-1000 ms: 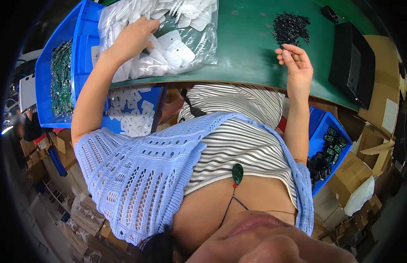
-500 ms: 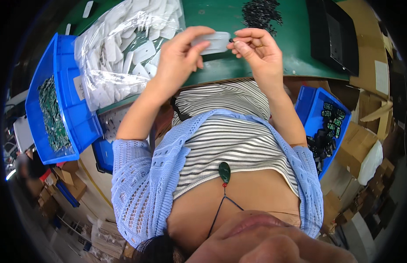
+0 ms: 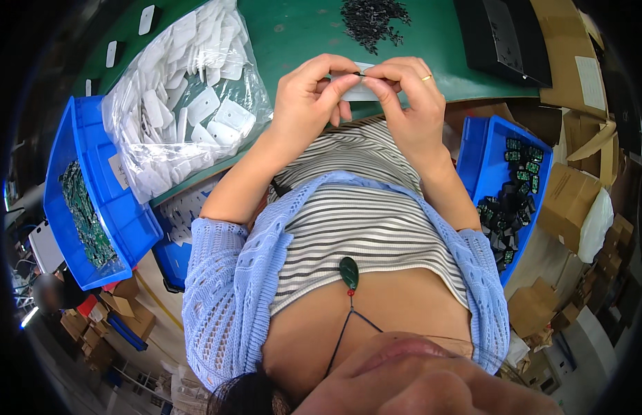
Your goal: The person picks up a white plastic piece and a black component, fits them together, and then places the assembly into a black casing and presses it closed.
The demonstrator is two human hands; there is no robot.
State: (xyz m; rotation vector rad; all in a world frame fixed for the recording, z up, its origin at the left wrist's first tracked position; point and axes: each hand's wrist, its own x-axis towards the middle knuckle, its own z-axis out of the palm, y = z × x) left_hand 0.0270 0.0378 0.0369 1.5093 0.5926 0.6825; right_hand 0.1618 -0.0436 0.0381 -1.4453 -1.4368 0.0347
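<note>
My left hand [image 3: 312, 93] and my right hand [image 3: 409, 93] meet over the front of the green table. Their thumbs and index fingers are closed on a small black part [image 3: 359, 75] between the fingertips. Just behind the hands shows a whitish plastic piece [image 3: 359, 91], mostly covered by fingers; I cannot tell whether it lies on the table or rests against the curled lower fingers. To the left, a clear plastic bag [image 3: 186, 149] holds many flat white plastic pieces [image 3: 202, 105]. Beyond my hands lies a pile of small black parts [image 3: 373, 24].
A black box [image 3: 504, 38] stands at the table's right. Blue bins flank me: the left bin [image 3: 110, 187] holds green circuit boards, the right bin [image 3: 473, 155] black parts and small boards. Several single white pieces [image 3: 147, 19] lie far left. Cardboard boxes [image 3: 568, 204] sit at right.
My left hand has shifted its fingertips from the whitish piece to the black part. Both hands have come together, with the right hand still pinching that part. The view has tilted slightly.
</note>
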